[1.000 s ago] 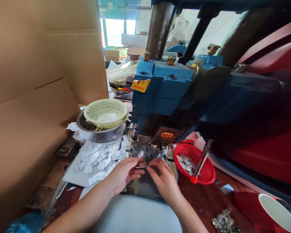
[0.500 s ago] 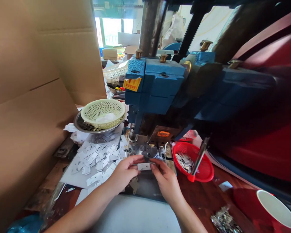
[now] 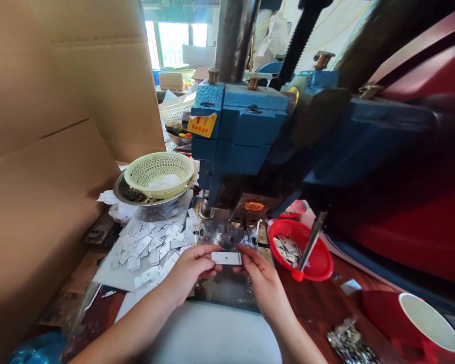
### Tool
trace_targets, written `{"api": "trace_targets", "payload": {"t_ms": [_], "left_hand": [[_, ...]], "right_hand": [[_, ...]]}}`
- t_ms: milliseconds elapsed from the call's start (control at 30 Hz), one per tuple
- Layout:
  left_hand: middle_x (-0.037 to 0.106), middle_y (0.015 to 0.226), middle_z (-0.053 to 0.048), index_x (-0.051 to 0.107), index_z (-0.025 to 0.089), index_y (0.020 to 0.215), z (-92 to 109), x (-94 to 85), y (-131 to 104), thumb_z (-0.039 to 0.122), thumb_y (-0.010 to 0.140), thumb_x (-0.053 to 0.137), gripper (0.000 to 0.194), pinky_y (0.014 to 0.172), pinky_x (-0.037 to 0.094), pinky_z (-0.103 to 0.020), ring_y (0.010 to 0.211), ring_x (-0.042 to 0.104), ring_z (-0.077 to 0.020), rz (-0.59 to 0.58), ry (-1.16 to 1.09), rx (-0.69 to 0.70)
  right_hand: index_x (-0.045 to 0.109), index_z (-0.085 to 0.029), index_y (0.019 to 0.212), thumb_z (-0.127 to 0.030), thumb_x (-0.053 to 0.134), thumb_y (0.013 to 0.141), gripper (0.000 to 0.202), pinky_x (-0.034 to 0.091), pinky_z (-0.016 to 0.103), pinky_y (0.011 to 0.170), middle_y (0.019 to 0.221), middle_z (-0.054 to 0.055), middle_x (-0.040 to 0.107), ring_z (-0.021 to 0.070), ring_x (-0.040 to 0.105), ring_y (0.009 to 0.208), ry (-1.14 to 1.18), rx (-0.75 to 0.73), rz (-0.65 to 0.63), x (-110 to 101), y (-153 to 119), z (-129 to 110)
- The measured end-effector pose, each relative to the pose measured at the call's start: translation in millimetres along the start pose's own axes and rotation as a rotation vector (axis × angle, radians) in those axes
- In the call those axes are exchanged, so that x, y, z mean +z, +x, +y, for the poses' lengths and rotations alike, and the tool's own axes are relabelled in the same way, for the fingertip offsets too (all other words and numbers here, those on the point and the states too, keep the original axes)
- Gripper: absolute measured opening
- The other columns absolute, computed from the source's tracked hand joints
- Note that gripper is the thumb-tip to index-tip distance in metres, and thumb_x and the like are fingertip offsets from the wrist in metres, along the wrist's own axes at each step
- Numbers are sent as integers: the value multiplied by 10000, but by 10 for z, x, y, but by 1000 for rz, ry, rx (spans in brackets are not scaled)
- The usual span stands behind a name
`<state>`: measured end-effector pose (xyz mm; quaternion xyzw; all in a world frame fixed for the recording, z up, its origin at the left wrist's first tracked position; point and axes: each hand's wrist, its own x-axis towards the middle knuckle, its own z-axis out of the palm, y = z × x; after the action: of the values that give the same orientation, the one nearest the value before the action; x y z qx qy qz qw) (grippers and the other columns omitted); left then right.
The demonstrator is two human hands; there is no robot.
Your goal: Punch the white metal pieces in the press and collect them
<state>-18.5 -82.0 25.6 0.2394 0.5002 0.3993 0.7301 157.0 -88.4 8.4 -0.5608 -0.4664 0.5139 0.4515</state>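
A small flat white metal plate is held between both hands, its face turned up toward me. My left hand pinches its left end and my right hand pinches its right end. The plate hovers just in front of the die bed of a blue press machine. A heap of similar white plates lies on a sheet to the left of my left hand.
A red bowl with several plates and a metal rod stands right of the die. A pale green basket sits in a steel dish at the left. Cardboard walls the left side. A red cup and metal scraps lie at lower right.
The plate was edge-on between my fingers a second ago; it has been turned flat, face up, and lifted slightly toward the die. Both hands stayed close together.
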Motion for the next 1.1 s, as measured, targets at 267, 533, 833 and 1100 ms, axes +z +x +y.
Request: {"api": "trace_targets", "payload": {"t_ms": [267, 533, 833, 1100], "left_hand": [[722, 888, -84, 685, 120, 1024, -11, -73, -58, 43, 692, 564, 362, 629, 531, -186, 729, 673, -127, -53, -27, -2], [724, 901, -80, 684, 127, 1029, -10, -86, -89, 78, 668, 579, 380, 664, 518, -196, 745, 671, -128, -74, 5, 15], [684, 1096, -92, 648, 167, 1046, -121, -135, -82, 227, 738, 597, 318, 714, 469, -254, 856, 645, -159, -89, 264, 60], [691, 1070, -101, 649, 162, 1019, -224, -306, -128, 352, 740, 619, 339, 802, 460, -329, 908, 626, -207, -100, 315, 127]], "right_hand": [[677, -194, 1064, -533, 595, 761, 463, 530, 335, 717, 883, 69, 704, 188, 649, 698, -15, -11, -20, -17, -112, -63], [667, -176, 1056, -498, 617, 740, 454, 521, 310, 670, 784, 57, 695, 185, 635, 684, -48, -16, -50, 34, -144, -107], [652, -170, 918, -463, 648, 674, 382, 529, 346, 664, 772, 58, 694, 202, 648, 675, 70, -13, 361, -776, 266, 127], [636, -215, 709, -480, 655, 626, 279, 528, 350, 568, 666, 61, 669, 239, 642, 649, -86, -151, 454, -1180, 1167, 71]]}}
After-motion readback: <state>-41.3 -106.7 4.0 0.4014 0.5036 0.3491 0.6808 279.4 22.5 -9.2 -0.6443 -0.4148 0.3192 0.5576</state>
